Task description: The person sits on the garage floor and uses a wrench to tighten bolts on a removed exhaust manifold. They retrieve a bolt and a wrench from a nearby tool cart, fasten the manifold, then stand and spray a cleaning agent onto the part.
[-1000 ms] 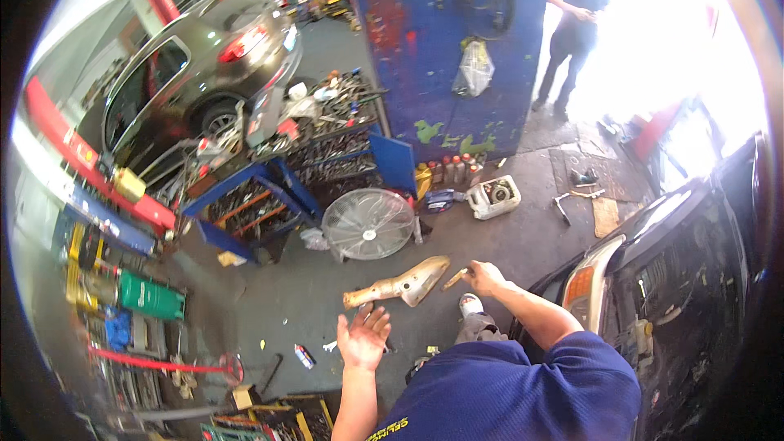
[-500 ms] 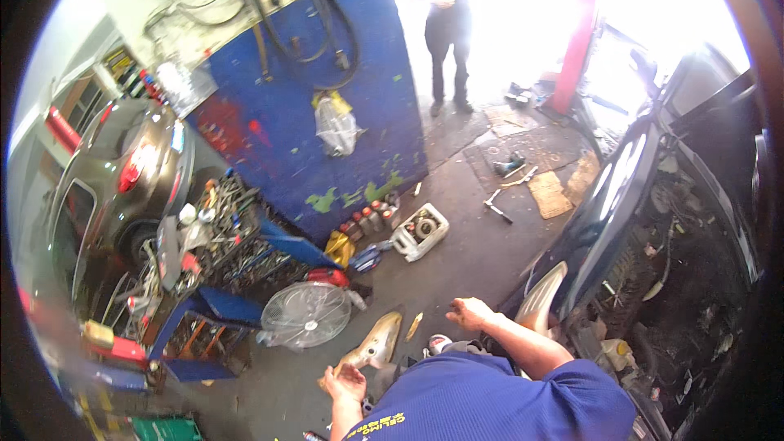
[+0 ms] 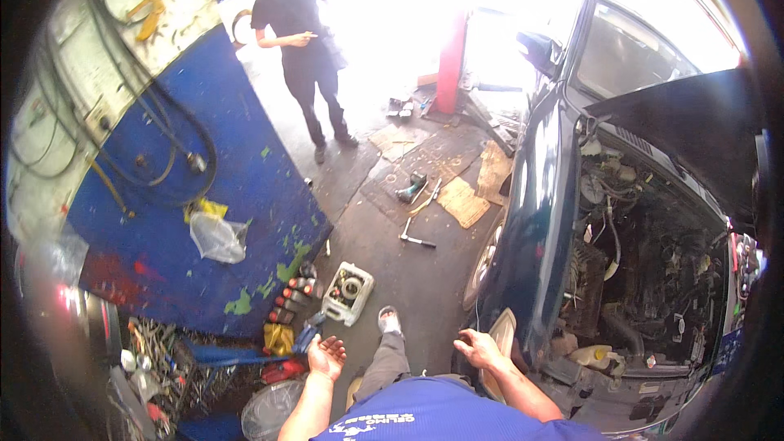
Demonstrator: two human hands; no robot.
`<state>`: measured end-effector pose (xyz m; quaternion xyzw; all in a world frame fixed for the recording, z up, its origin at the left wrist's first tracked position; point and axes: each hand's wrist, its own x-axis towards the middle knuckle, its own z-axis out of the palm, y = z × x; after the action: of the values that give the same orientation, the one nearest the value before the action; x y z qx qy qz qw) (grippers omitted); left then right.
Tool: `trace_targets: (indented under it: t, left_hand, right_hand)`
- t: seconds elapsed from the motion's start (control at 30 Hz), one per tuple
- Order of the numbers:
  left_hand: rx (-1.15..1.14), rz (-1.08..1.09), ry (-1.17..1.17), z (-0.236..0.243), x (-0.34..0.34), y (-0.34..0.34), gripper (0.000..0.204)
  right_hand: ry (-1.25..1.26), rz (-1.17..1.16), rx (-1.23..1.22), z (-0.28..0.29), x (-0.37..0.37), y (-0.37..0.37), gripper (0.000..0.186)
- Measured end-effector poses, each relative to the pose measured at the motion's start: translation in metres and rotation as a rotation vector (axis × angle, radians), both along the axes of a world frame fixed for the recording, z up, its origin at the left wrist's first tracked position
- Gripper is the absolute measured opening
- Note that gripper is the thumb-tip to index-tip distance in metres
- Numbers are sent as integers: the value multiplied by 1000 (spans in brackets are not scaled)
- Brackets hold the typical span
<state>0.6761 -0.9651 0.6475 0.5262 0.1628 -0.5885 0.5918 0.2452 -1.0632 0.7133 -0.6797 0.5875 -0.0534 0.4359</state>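
Observation:
My left hand (image 3: pixel 327 357) is held out low with the palm turned up and fingers apart, holding nothing. It is nearest a yellow container (image 3: pixel 278 340) and a blue object on the floor beyond it. My right hand (image 3: pixel 480 351) is raised beside the car's front corner, fingers stretched out loosely, with nothing seen in it. Close by that hand is the pale headlight (image 3: pixel 503 335) of the dark car (image 3: pixel 531 237). Its bonnet (image 3: pixel 686 118) stands raised over the engine bay (image 3: pixel 645 278). My foot in a sandal (image 3: pixel 389 321) is on the floor between my hands.
A white cut-open canister (image 3: pixel 359 304) with a round part lies ahead, beside several bottles (image 3: pixel 296 294). Further off are a long-handled tool (image 3: pixel 418 240), a power tool (image 3: pixel 412 189) and cardboard (image 3: pixel 464 202). A person (image 3: pixel 302 65) stands near a red post (image 3: pixel 451 65). Tools heap (image 3: pixel 163 359) at left.
My view has swung right and forward, bringing more of the car and engine bay in. A step forward shows my foot. My hands stay empty; the person's arm remains bent at the waist.

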Motion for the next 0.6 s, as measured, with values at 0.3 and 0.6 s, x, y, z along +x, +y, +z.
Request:
trace_targets:
  t: [0.3,0.6]
  left_hand:
    - [-18,-88,-39,-5,82,-196,52]
    - [41,-60,-26,-19,132,-342,49]
  right_hand:
    - [125,-136,103,20,49,-137,58]
    - [222,-345,138,19,65,-236,58]
